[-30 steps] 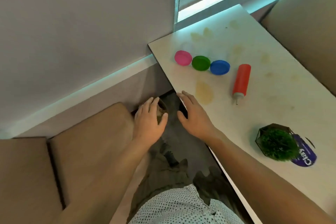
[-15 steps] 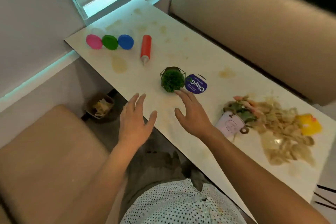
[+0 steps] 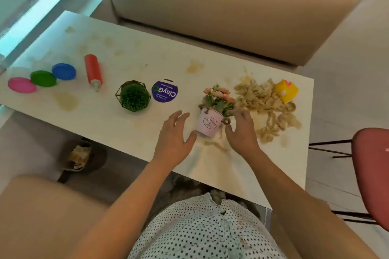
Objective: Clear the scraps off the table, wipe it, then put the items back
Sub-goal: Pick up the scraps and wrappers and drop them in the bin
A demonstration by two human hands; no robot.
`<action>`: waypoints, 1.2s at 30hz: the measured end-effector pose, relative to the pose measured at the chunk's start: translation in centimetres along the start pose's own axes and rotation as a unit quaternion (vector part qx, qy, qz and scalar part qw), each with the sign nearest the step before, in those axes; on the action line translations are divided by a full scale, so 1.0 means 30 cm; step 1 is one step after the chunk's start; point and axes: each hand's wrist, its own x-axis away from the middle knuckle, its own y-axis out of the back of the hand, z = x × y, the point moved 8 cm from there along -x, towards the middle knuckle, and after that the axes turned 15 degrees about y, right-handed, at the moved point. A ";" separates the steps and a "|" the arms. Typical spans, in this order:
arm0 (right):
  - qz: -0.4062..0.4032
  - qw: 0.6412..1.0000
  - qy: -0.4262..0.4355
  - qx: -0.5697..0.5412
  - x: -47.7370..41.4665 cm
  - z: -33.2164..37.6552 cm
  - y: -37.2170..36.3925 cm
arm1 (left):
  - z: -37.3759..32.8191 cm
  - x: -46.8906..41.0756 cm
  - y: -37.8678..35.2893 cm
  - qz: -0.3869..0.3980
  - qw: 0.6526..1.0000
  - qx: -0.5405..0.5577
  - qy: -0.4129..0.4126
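left hand (image 3: 174, 139) and right hand (image 3: 242, 130) flanking flower pot (image 3: 208, 124), scraps (image 3: 263, 99) beside

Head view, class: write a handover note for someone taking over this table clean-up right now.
Hands: left hand open, just left of the pink flower pot; right hand open at its right side, contact unclear.
Things: scraps heaped right of the pot; bin on the floor to the left holds some.
Done: apparently some scraps binned.
Left: clear the heap, wipe the stains off the table, put items back.

Red chair (image 3: 372, 174) cropped, bin (image 3: 99, 159) contents unclear
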 end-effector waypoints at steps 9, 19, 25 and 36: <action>0.084 0.983 -0.143 -0.078 -0.030 -0.136 -0.147 | -0.106 -0.118 -0.216 0.163 0.983 -0.080 0.001; 0.078 0.985 -0.153 -0.037 -0.106 -0.178 -0.219 | -0.041 -0.231 -0.197 0.146 0.979 -0.139 0.004; 0.152 0.969 -0.124 0.148 -0.106 -0.252 -0.246 | -0.058 -0.250 -0.192 0.125 0.981 -0.146 -0.004; 0.170 0.976 0.008 0.137 -0.051 -0.257 -0.262 | -0.086 -0.237 -0.215 0.118 0.976 -0.179 -0.029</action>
